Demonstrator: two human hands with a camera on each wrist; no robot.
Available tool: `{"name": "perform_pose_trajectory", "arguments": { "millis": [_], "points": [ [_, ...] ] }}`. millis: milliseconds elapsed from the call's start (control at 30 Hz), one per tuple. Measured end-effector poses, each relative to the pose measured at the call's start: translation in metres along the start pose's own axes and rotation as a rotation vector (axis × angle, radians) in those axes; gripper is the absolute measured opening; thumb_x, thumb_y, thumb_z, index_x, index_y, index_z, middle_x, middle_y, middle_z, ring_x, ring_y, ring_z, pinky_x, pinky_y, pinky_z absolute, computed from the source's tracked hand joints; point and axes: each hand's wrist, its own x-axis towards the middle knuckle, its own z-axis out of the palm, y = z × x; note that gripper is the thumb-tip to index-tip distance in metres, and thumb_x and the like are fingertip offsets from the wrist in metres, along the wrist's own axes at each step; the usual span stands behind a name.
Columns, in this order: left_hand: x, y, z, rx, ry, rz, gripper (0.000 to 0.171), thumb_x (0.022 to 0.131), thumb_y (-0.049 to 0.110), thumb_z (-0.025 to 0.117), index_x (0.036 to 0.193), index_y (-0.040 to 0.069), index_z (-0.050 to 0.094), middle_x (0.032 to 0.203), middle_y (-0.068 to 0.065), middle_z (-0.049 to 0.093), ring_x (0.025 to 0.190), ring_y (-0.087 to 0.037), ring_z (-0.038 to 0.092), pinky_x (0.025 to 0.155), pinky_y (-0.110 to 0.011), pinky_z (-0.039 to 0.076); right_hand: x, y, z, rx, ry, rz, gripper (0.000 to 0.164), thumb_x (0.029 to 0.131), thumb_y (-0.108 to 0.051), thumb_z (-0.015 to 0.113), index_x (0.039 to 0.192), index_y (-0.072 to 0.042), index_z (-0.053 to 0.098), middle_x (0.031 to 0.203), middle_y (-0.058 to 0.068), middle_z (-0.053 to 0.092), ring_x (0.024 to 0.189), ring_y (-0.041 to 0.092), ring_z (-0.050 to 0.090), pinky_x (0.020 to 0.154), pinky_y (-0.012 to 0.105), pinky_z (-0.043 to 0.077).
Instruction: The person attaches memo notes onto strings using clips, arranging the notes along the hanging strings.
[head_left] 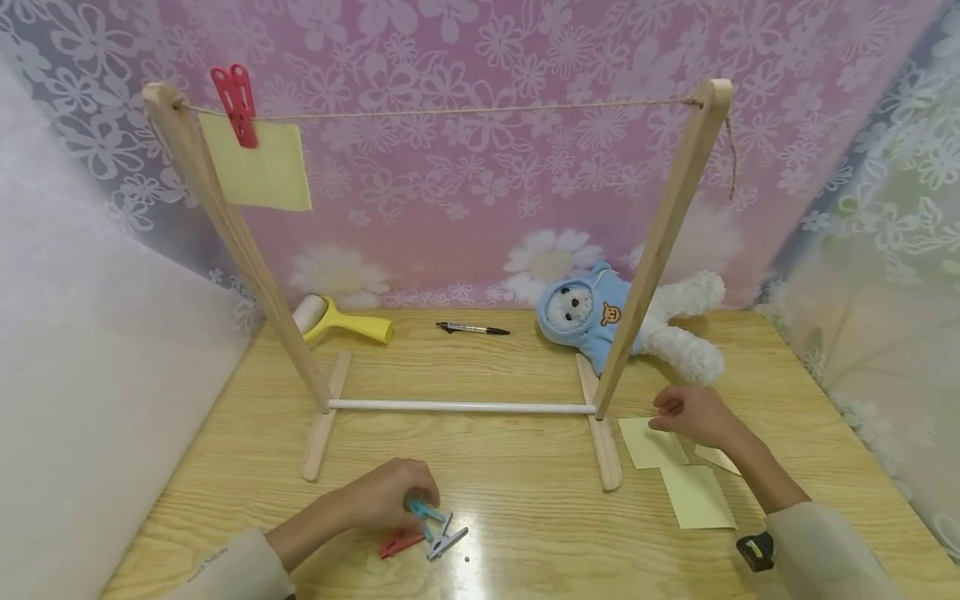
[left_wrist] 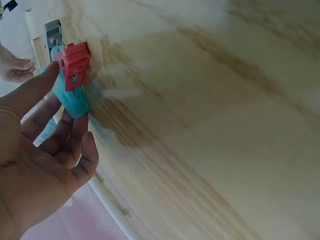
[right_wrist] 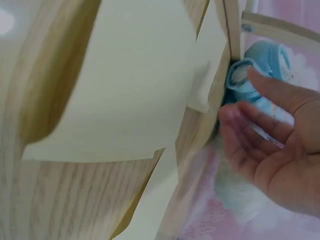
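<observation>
Pinches the blue clothespin (head_left: pixel 430 512) with the left hand (head_left: pixel 386 496), just beside the red clothespin (head_left: pixel 400 546) and grey clothespin (head_left: pixel 448 543). Holds the right hand (head_left: pixel 697 417) relaxed and released near the yellow sheets (head_left: pixel 697 497).

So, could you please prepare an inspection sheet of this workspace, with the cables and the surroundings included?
Surface: wood-grain table, glare at the front.
Job's things: hanging note clipped to string by upper red clothespin, on wooden stand; loose notes; blue clothespin, lower red clothespin and grey clothespin together.
Clutter: lint roller, pen, plush toy.
Grips: left grip touches the blue clothespin, hold unclear; right grip empty, near the loose notes.
Cables: nothing seen.
Surroundings: pink floral fabric behind.
</observation>
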Motion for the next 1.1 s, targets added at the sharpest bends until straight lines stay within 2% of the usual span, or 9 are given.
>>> {"name": "perform_pose_trajectory", "arguments": {
  "millis": [133, 300, 467, 600, 767, 933, 1100],
  "points": [
    [0.0, 0.001, 0.001, 0.013, -0.005, 0.0, 0.019, 0.074, 0.017, 0.08, 0.092, 0.017, 0.072, 0.091, 0.012, 0.061, 0.081, 0.001, 0.053, 0.072, -0.016, 0.046, 0.005, 0.009, -0.001, -0.053, -0.006, 0.085, 0.039, 0.077, -0.024, 0.077, 0.096, 0.007, 0.064, 0.084, 0.013, 0.066, 0.075, 0.022, 0.06, 0.063, 0.036, 0.05],
    [0.0, 0.002, 0.001, 0.097, -0.012, 0.018, 0.019, 0.074, 0.019, 0.08, 0.091, 0.019, 0.072, 0.091, 0.014, 0.06, 0.083, 0.002, 0.05, 0.074, -0.016, 0.045, 0.011, 0.013, 0.001, -0.066, -0.022, 0.154, 0.036, 0.073, -0.025, 0.08, 0.086, 0.006, 0.064, 0.077, 0.012, 0.065, 0.068, 0.02, 0.058, 0.057, 0.032, 0.048],
    [0.001, 0.004, 0.001, 0.128, -0.011, 0.031, 0.018, 0.073, 0.02, 0.08, 0.09, 0.019, 0.072, 0.089, 0.015, 0.059, 0.083, 0.001, 0.05, 0.074, -0.017, 0.045, 0.016, 0.015, 0.007, -0.104, 0.01, 0.148, 0.039, 0.069, -0.027, 0.083, 0.08, 0.006, 0.066, 0.074, 0.014, 0.065, 0.064, 0.02, 0.058, 0.055, 0.034, 0.049],
    [0.001, 0.003, 0.0, 0.127, -0.014, 0.027, 0.016, 0.073, 0.022, 0.08, 0.085, 0.02, 0.07, 0.085, 0.017, 0.058, 0.08, 0.003, 0.049, 0.072, -0.015, 0.045, 0.019, 0.015, 0.011, -0.092, 0.049, 0.165, 0.04, 0.066, -0.024, 0.085, 0.079, 0.007, 0.064, 0.076, 0.017, 0.065, 0.066, 0.024, 0.059, 0.056, 0.036, 0.05],
    [0.001, 0.002, -0.001, 0.155, -0.007, 0.044, 0.018, 0.074, 0.026, 0.079, 0.088, 0.018, 0.07, 0.084, 0.014, 0.059, 0.078, 0.003, 0.05, 0.071, -0.015, 0.045, 0.019, 0.014, 0.011, -0.067, 0.038, 0.19, 0.04, 0.066, -0.023, 0.085, 0.081, 0.009, 0.064, 0.08, 0.02, 0.065, 0.069, 0.027, 0.06, 0.057, 0.038, 0.052],
    [0.0, 0.0, -0.003, 0.166, 0.005, 0.044, 0.027, 0.076, 0.026, 0.077, 0.099, 0.014, 0.069, 0.087, 0.011, 0.061, 0.078, 0.001, 0.052, 0.071, -0.015, 0.045, 0.019, 0.015, 0.012, -0.037, 0.032, 0.164, 0.031, 0.067, -0.02, 0.084, 0.076, 0.005, 0.066, 0.072, 0.011, 0.065, 0.061, 0.019, 0.057, 0.052, 0.032, 0.049],
    [0.002, -0.001, -0.006, 0.169, 0.009, 0.024, 0.023, 0.078, 0.026, 0.076, 0.096, 0.014, 0.068, 0.082, 0.011, 0.058, 0.073, 0.0, 0.05, 0.067, -0.014, 0.044, 0.018, 0.018, 0.01, 0.031, 0.001, 0.146, 0.023, 0.073, -0.015, 0.079, 0.079, 0.003, 0.066, 0.068, 0.005, 0.064, 0.058, 0.015, 0.054, 0.052, 0.03, 0.045]
  ]
}}
